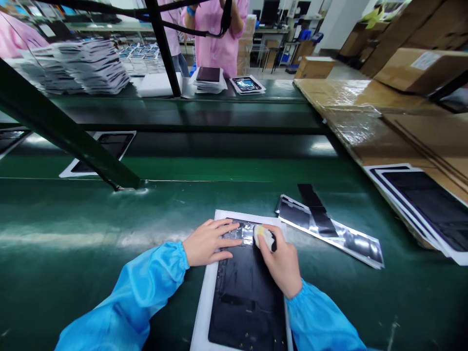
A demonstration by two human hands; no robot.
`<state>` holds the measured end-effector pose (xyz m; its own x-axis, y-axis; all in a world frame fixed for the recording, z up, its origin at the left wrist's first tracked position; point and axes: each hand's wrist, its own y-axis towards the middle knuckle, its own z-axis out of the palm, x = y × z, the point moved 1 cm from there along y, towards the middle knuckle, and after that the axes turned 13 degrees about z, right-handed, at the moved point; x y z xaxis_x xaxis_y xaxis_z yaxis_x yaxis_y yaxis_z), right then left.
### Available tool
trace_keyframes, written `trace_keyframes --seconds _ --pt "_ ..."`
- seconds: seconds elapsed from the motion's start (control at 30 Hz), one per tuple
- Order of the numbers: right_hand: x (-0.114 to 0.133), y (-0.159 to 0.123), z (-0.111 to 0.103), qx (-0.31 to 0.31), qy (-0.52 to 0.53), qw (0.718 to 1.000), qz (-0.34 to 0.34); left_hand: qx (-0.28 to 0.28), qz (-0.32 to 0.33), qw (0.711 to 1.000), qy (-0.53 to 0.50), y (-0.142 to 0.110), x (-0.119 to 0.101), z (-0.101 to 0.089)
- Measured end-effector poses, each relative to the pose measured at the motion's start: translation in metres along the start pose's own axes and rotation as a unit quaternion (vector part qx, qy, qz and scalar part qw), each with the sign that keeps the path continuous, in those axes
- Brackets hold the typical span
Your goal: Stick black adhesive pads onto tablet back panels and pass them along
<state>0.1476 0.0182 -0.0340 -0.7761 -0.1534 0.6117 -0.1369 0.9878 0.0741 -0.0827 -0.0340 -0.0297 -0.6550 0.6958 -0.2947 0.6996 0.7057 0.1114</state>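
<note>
Gripping pad (pixel 263 237), right hand (pixel 283 261) at far end of panel (pixel 248 297); left hand (pixel 208 243) there, fingers spread. Beyond left fingers: one post (pixel 91 151). Rightward: one black strip (pixel 315 207), perhaps three sheets (pixel 427 209).

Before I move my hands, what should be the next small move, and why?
I would probably rub the white pad gently along the shiny strip: the right hand holds it there, and the left hand lies spread on the dark panel, perhaps steadying it.

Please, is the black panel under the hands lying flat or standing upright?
Flat. The black panel lies on the white sheet, broad face up, the left hand spread across its far end.
</note>
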Motion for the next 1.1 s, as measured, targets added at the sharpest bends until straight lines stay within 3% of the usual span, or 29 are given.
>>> trace_keyframes --seconds 0.2,0.33,0.57,0.67,0.83,0.97,1.1 --pt "-0.006 0.002 -0.005 -0.031 0.015 0.999 0.025 -0.009 0.009 1.0 0.008 0.0 0.0 0.002" --pt "-0.011 -0.006 -0.007 0.008 0.05 0.999 0.004 -0.015 0.009 1.0 0.014 0.0 0.001 0.003" --pt "-0.019 -0.012 -0.012 0.004 0.073 0.996 0.041 -0.021 0.016 0.999 0.021 0.0 0.001 0.003" --pt "-0.016 -0.012 -0.009 0.021 0.088 0.996 0.026 -0.023 0.01 1.0 0.018 0.0 0.001 0.004" --pt "-0.015 -0.012 -0.01 -0.02 0.046 0.999 0.0 -0.023 0.011 0.999 0.024 0.001 0.001 0.005" --pt "-0.014 -0.009 -0.006 -0.016 0.033 0.999 -0.022 -0.029 0.017 0.999 0.027 0.002 0.002 0.005" --pt "-0.013 0.002 -0.005 -0.034 0.015 0.999 0.007 -0.041 0.024 0.998 0.033 0.001 0.003 0.006"
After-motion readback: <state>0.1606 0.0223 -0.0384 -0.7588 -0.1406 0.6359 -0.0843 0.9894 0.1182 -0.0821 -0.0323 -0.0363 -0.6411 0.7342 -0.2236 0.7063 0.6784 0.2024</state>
